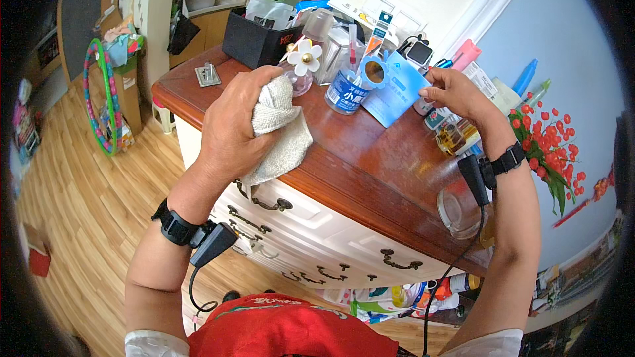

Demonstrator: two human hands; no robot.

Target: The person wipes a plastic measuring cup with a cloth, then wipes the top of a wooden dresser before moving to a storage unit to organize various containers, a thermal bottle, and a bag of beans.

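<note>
Bunched in my left hand [225, 121] is a whitish terry cloth [285, 146], its loose end hanging over the front edge of the wooden dresser top [342, 153]. The thumb and fingers of my right hand [459, 91] pinch the right edge of a light-blue printed packet [394, 99], which stands tilted. Left of the packet is a clear plastic tub with a blue label [342, 93], holding thin sticks and a small round blue-rimmed mirror [374, 72]. A perfume bottle with a white flower cap [304, 58] stands just beyond the cloth.
A black box [253, 39] full of items sits at the back left, near a small metal piece [208, 75]. A smartwatch [419, 53] and an amber bottle [450, 140] are on the right. A glass jar [461, 210] stands near the right front, below red artificial berries [550, 144].
</note>
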